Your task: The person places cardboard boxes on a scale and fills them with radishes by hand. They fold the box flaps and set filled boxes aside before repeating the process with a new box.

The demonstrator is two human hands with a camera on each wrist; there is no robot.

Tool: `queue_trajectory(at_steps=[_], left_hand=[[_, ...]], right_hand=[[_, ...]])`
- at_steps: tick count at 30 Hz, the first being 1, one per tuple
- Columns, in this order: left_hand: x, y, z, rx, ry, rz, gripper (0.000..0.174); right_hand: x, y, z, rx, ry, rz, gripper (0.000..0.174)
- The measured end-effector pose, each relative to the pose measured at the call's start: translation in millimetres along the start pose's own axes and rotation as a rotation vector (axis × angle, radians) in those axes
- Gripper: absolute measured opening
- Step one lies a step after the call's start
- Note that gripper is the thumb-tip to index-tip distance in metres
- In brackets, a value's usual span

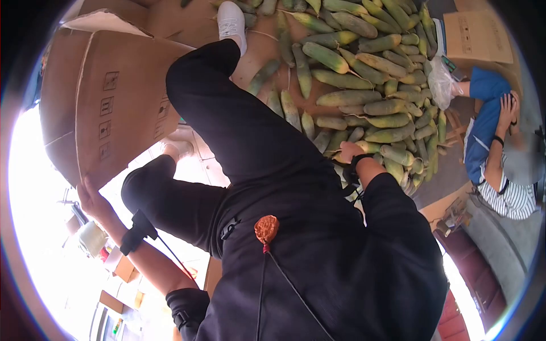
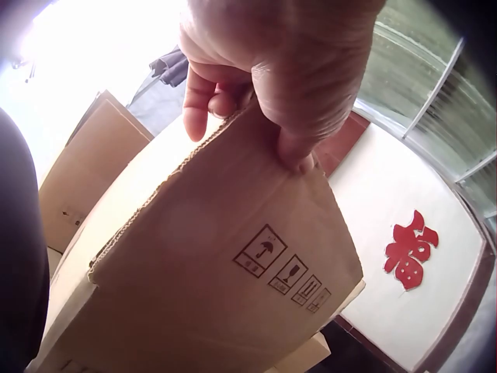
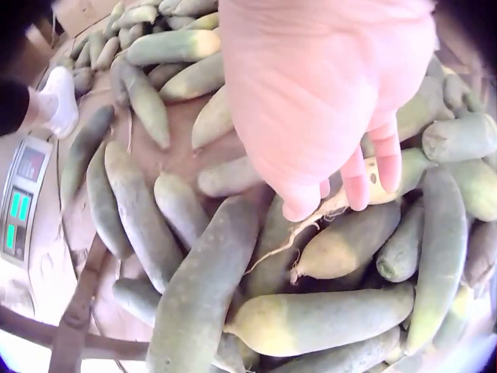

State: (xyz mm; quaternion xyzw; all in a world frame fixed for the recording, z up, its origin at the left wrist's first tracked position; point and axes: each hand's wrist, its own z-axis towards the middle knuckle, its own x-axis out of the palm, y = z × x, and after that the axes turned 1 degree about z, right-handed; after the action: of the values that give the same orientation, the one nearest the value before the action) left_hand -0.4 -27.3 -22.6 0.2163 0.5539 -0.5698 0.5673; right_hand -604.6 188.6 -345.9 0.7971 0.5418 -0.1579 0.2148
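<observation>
My left hand (image 1: 96, 202) pinches the edge of a large cardboard box (image 1: 128, 122). In the left wrist view, the thumb lies on the printed face while other fingers curl over the far side of the corrugated edge. My right hand (image 1: 350, 152) reaches down into a big heap of green radishes (image 1: 392, 108). Its fingers curl at the thin-rooted end of one pale-spotted green radish (image 3: 410, 177), and the palm hides part of it. Around that hand, in the right wrist view, more radishes (image 3: 326, 315) lie crowded together.
A scale (image 3: 23, 198) with green digits stands left of the heap. My white shoe (image 1: 232, 25) is at the heap's edge. Another person (image 1: 492, 136) sits at the right, near a clear plastic bag (image 1: 441, 82) and a cardboard box (image 1: 478, 37). A white panel (image 2: 435, 311) bears a red character.
</observation>
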Motion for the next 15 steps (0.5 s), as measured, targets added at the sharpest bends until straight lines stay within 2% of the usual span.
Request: queue_trajectory(at_steps=[3,6,10,12,15], left_hand=[[1,-5,0,0.024,-0.038,-0.036,0.031],[-3,-8,-1,-0.016,0.024,0.024,0.031],[-1,-19,-3,-0.037,-0.001,-0.049,0.029],[-1,-23,-4,-0.050,-0.013,-0.041,0.028],[-2,-23,-5,-0.051,-0.022,-0.018,0.027]], right_hand=[[2,23,-1,0.063,0.090,-0.091,0.028],[4,32,-6,0.078,0.170,-0.120,0.037],[6,27,-10,0.005,0.201,-0.204,0.034],[4,28,-7,0.032,0.192,-0.285,0.028],[-10,28,-6,0.054,0.183,-0.246,0.023]])
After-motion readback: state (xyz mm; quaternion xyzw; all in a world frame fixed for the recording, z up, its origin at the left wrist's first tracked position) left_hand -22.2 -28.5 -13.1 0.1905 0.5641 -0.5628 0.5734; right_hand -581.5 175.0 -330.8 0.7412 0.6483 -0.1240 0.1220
